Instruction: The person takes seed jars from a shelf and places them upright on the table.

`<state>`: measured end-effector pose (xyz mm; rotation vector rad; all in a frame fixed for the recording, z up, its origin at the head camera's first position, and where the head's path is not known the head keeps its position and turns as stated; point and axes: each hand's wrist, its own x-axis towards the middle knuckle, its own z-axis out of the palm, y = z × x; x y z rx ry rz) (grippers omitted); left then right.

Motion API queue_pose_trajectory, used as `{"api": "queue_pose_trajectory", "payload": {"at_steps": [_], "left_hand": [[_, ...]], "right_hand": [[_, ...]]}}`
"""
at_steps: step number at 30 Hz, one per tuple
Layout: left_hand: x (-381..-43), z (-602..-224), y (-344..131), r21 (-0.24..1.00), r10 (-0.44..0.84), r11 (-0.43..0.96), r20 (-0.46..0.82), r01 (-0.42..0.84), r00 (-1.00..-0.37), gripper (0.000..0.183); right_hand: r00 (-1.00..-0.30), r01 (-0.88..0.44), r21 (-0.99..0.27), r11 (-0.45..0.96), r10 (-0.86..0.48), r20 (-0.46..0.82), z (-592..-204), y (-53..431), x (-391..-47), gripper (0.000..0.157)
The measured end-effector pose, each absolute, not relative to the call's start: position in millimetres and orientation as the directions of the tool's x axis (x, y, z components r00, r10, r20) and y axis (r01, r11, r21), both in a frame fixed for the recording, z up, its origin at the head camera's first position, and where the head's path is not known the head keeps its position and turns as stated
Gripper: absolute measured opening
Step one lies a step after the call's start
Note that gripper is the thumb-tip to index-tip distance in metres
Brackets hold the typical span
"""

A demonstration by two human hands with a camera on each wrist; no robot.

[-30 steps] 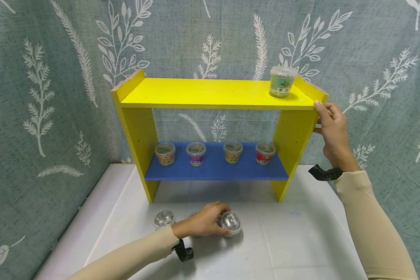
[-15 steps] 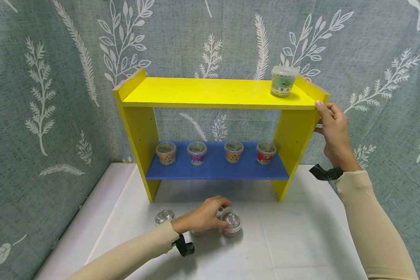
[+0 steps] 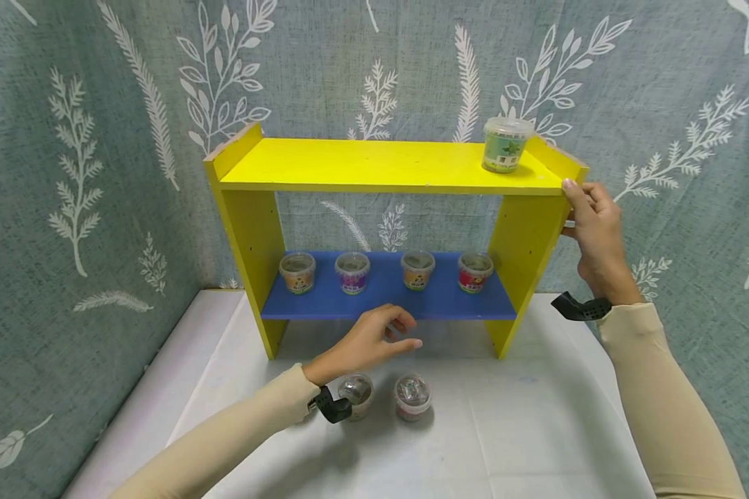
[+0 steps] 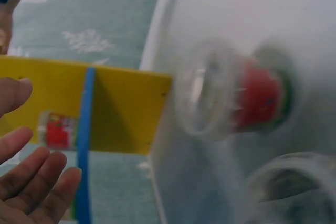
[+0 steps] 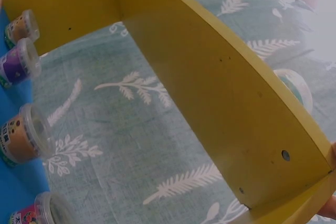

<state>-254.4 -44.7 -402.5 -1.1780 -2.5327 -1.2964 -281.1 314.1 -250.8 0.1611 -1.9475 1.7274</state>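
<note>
My left hand [image 3: 365, 339] hangs in the air before the blue shelf board, fingers spread a little and holding nothing. Below it on the white table stand a clear-lidded cup with a red label [image 3: 412, 396] and a second cup [image 3: 357, 395], partly covered by the wrist strap. The left wrist view shows the red-labelled cup [image 4: 257, 95] blurred, apart from the fingers. My right hand [image 3: 596, 232] grips the upper right side of the yellow shelf unit [image 3: 387, 163], thumb on its front edge; some of its fingers are hidden behind the panel.
On the blue board [image 3: 381, 305] several cups stand in a row: an orange one [image 3: 297, 275], a purple one [image 3: 352, 274], another orange one [image 3: 417, 271] and a red one [image 3: 474, 273]. A larger green-labelled tub [image 3: 505, 145] stands on top at the right. Patterned cloth hangs behind.
My left hand has let go of the red-labelled cup and moved up and forward. A cup at the left is now hidden by the forearm. The right hand stays in place.
</note>
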Motion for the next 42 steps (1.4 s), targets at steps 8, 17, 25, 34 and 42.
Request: {"api": "queue_pose_trajectory", "payload": {"at_steps": [8,17,25,34,42], "left_hand": [[-266,-380,-45,0.692,0.542,0.326,0.422,0.644,-0.727,0.029],[-272,-359,-38,0.674,0.555,0.324,0.433,0.664,-0.71,0.03],[-273,-334,-31,0.649,0.564,0.275,0.488,0.709,-0.666,0.029],[-275,-313,-26,0.645,0.548,0.27,0.508,0.715,-0.665,0.027],[-276,-286,-13,0.604,0.542,0.196,0.59,0.772,-0.599,0.028]], "right_hand": [[-0.85,-0.43,-0.884,0.184,0.248,0.465,-252,314,-283,0.031],[-0.85,-0.429,-0.884,0.186,0.247,0.465,-253,315,-284,0.03],[-0.85,-0.436,-0.88,0.189,0.236,0.472,-253,314,-282,0.032],[-0.85,-0.44,-0.881,0.172,0.236,0.471,-251,315,-282,0.035],[-0.848,-0.438,-0.877,0.197,0.232,0.476,-252,317,-282,0.031]]}}
